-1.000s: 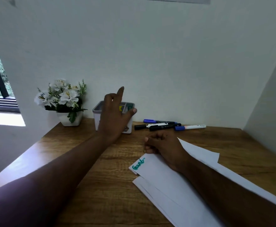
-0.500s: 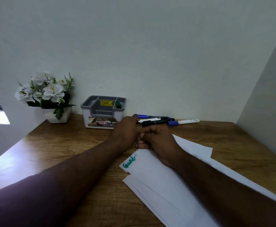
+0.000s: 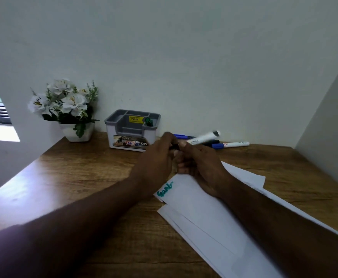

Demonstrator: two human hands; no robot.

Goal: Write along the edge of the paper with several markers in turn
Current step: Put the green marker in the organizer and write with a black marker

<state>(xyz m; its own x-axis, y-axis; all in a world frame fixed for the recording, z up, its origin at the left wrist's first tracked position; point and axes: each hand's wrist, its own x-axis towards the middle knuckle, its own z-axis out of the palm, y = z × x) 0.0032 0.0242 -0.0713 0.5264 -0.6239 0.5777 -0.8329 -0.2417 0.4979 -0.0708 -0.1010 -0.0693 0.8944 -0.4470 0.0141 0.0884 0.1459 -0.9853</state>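
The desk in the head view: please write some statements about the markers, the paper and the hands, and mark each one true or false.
1. Teal writing sits near a corner of the top paper sheet. True.
2. The grey organizer is full of markers. False: only one green marker shows in it.
3. The right hand holds a white marker, and the left hand meets it at the dark cap end. True.
4. The flower pot stands right of the organizer. False: it stands on its left.
5. A blue-capped marker lies on the desk by the wall. True.
6. The paper is blank. False: it bears teal writing.
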